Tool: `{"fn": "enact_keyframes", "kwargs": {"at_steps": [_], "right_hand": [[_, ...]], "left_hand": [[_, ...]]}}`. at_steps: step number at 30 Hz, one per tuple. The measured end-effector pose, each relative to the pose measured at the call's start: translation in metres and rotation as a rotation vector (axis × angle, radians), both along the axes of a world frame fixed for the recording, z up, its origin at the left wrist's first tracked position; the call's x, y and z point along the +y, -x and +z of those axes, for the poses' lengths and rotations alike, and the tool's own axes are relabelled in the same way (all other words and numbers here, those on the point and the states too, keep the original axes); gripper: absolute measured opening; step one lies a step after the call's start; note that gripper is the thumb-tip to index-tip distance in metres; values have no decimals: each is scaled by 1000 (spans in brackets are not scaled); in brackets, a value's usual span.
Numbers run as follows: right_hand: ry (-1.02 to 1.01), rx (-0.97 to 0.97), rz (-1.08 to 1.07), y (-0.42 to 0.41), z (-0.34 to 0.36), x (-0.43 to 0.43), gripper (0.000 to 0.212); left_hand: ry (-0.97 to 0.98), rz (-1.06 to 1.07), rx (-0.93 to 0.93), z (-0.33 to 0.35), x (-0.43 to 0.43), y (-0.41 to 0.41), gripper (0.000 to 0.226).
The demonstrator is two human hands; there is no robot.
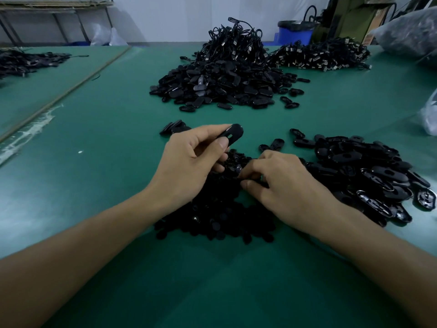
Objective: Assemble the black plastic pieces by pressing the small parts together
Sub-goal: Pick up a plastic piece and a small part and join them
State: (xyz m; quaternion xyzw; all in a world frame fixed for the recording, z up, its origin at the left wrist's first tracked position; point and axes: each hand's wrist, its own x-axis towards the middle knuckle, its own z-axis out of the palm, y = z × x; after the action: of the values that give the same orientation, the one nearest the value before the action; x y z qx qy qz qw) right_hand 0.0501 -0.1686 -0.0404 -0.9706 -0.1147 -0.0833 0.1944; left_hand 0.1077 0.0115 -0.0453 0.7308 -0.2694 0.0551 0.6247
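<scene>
My left hand (189,162) pinches a black oval plastic shell (233,136) between thumb and forefinger, lifted a little above the green table (106,129). My right hand (281,183) rests on a heap of small black parts (212,216) in front of me, its fingertips curled round one small piece (238,168) at the heap's top. To the right lies a pile of black oval shells (369,171).
A big mound of black ovals and cables (224,74) sits mid-table, with a cable pile (321,55) behind it to the right. A few assembled pieces (173,127) lie just beyond my left hand. Plastic bags (411,31) line the right edge; another pile (23,62) is far left.
</scene>
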Motion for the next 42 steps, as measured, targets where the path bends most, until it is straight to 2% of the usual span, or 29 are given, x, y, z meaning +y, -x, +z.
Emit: {"fn": "enact_keyframes", "kwargs": {"at_steps": [6, 13, 18, 25, 30, 36, 42], "right_hand": [[80, -19, -66, 2, -3, 5, 39], [14, -24, -66, 0, -4, 2, 24], [65, -50, -121, 0, -9, 3, 48], [2, 10, -70, -4, -6, 1, 26], [-43, -45, -51, -3, -6, 0, 15], [-88, -133, -55, -1, -4, 2, 11], [-221, -104, -7, 4, 1, 6, 16]], "left_hand": [[-5, 29, 7, -1, 2, -2, 28], [40, 44, 15, -2, 3, -3, 14], [21, 35, -18, 0, 3, -1, 16], [2, 32, -22, 3, 2, 2, 18], [34, 58, 49, 0, 4, -4, 14], [160, 28, 108, -1, 2, -3, 19], [156, 54, 128, 0, 2, -3, 22]]}}
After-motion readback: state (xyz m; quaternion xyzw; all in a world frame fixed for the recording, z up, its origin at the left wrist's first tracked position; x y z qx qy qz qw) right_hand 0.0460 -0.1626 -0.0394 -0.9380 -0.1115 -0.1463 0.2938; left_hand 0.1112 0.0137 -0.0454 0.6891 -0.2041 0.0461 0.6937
